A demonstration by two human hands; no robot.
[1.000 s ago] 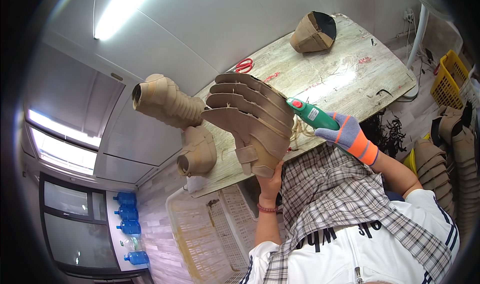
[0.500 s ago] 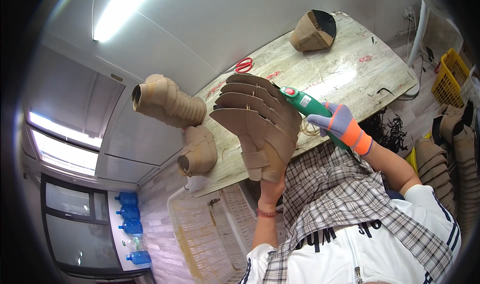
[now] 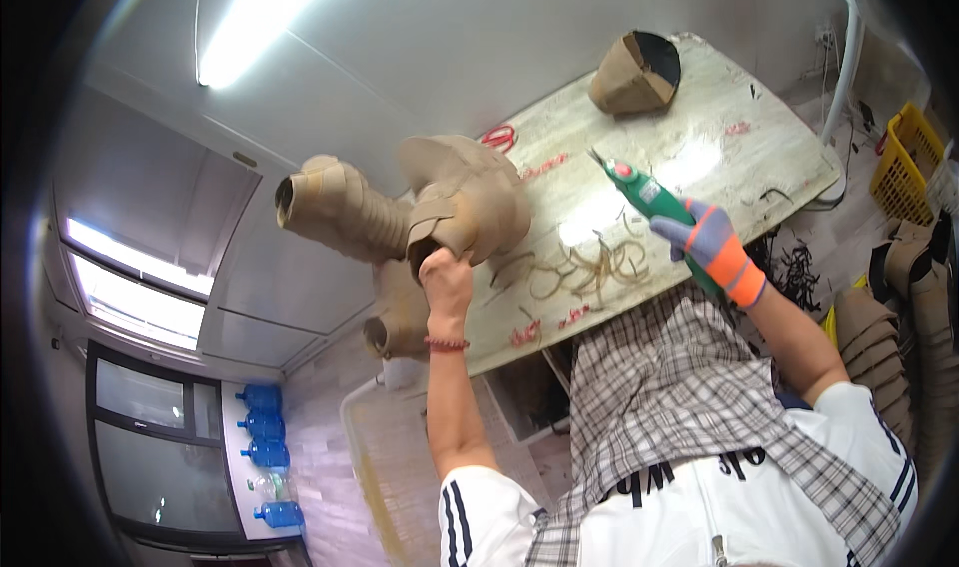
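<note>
My bare left hand [image 3: 447, 277] is closed on the near rim of a nested stack of tan shoe uppers [image 3: 470, 195], over the table's left end. A second stack of uppers [image 3: 325, 202] lies just beyond it to the left. Another upper [image 3: 405, 322] sits partly hidden behind my left wrist. My right hand [image 3: 714, 252], in a grey and orange glove, is wrapped round green electric scissors [image 3: 649, 195]. Their pointed tip is in the air over the table, apart from the uppers. Thin tan trimmings [image 3: 599, 265] lie curled on the tabletop below.
The pale wood-look table [image 3: 719, 147] bears red-handled scissors [image 3: 498, 138] at its far edge and a tan upper with black lining [image 3: 636, 72] at the back. A pale plastic crate [image 3: 375, 487] stands below left. More stacked uppers [image 3: 869, 332] and a yellow basket [image 3: 907, 162] are at right.
My left hand has carried the stack of uppers left and turned it, uncovering the trimmings. The electric scissors have come away from the uppers, slightly right, still in my right hand.
</note>
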